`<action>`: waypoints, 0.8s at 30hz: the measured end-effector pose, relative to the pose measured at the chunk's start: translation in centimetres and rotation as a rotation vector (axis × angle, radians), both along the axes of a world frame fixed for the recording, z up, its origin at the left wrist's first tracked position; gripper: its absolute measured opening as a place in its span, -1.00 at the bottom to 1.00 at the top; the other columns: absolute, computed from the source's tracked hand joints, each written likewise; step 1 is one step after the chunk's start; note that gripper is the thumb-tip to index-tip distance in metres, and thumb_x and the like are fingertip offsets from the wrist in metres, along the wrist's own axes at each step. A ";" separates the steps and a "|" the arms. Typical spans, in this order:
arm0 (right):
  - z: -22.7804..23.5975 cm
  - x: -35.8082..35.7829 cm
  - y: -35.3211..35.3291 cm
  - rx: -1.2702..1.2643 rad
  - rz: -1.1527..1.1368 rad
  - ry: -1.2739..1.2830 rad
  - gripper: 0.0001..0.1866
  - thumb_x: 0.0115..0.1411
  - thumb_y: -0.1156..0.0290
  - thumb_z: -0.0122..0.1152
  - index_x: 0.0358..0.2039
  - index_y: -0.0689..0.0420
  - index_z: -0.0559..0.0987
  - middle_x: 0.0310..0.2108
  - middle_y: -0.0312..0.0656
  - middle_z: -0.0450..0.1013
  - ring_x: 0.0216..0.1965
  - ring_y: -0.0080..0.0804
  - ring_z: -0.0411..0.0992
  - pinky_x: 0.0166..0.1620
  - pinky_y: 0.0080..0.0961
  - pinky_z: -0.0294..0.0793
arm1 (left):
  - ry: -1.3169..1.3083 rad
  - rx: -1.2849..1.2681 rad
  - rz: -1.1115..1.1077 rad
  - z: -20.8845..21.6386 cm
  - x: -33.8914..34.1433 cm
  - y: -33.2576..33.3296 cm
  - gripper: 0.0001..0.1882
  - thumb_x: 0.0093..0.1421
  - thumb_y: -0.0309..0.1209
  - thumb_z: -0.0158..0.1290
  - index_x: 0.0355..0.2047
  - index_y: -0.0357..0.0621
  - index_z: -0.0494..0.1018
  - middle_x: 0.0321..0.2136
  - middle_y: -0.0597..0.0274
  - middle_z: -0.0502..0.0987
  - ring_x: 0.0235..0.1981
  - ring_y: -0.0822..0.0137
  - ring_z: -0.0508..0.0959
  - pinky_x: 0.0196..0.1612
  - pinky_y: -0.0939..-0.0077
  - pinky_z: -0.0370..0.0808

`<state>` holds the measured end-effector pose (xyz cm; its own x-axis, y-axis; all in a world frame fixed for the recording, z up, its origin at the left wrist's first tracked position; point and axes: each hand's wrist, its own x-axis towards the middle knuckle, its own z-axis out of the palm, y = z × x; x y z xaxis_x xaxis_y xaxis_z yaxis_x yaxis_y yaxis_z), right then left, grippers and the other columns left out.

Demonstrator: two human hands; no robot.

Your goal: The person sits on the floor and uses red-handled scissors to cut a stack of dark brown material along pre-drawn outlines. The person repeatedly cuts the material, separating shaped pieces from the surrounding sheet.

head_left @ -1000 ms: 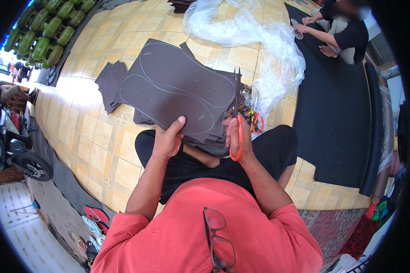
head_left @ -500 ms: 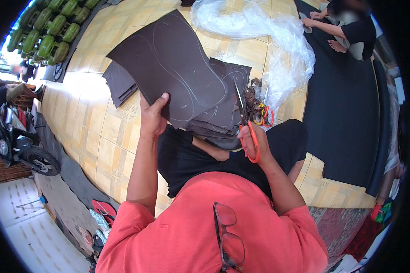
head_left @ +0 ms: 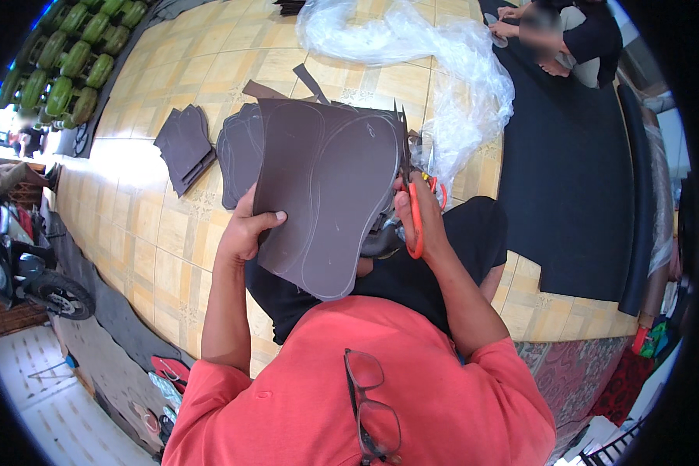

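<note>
A dark brown sheet with pale sole-shaped outlines drawn on it is held up in front of me. My left hand grips its left edge, thumb on top. In my right hand is a pair of scissors with orange handles. The blades point away from me along the sheet's upper right edge, tips slightly apart. Behind the sheet lies a stack of brown pieces with rounded ends, partly hidden. Another stack of brown cut pieces sits on the floor farther left.
Crumpled clear plastic lies beyond my right hand. A long black sheet covers the floor at the right, with another person's hands at its far end. Green gas cylinders and a motorcycle stand at the left.
The brown sheet has come down closer to me and turned more upright. The scissors have swung from beside it to its right edge. My view has shifted slightly.
</note>
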<state>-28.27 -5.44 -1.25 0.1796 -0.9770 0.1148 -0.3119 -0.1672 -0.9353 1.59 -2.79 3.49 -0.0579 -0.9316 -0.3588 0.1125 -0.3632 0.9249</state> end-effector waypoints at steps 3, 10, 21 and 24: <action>0.3 0.2 0.0 -0.129 -0.024 0.013 -0.66 0.31 0.20 0.10 -0.30 0.27 0.33 -0.36 0.06 0.48 -0.35 -0.08 0.49 -0.25 -0.34 0.44 | 0.006 0.018 -0.007 0.2 -0.2 0.3 -0.12 -0.16 -0.59 0.14 0.28 -0.29 0.21 0.11 0.18 0.42 0.15 0.27 0.34 0.24 0.50 0.17; 0.5 -1.0 0.9 0.081 0.095 0.033 -0.58 0.36 0.10 0.01 -0.43 0.24 0.32 -0.61 -0.07 0.26 -0.56 -0.21 0.25 -0.42 -0.35 0.29 | 0.036 0.090 0.008 0.3 1.9 0.1 -0.17 -0.18 -0.59 0.14 0.24 -0.28 0.28 0.05 0.18 0.47 0.10 0.29 0.40 0.22 0.53 0.20; -0.5 -2.0 0.7 0.574 0.218 -0.630 -0.69 0.29 0.17 0.08 -0.28 0.21 0.46 -0.50 -0.21 0.45 -0.46 -0.40 0.43 -0.30 -0.46 0.43 | -0.059 0.179 -0.331 1.1 4.4 -0.9 -0.30 0.02 -0.46 0.18 0.21 -0.35 0.31 0.06 0.13 0.48 0.11 0.30 0.41 0.22 0.51 0.25; 0.6 0.1 0.5 0.306 0.007 -0.543 -0.68 0.18 0.32 0.12 -0.12 0.25 0.44 -0.33 -0.22 0.44 -0.25 -0.46 0.42 -0.13 -0.50 0.39 | 0.385 0.157 -0.359 -1.4 4.4 -0.7 -0.48 0.24 -0.26 0.12 0.12 -0.34 0.39 0.02 0.12 0.51 0.06 0.24 0.46 0.17 0.42 0.35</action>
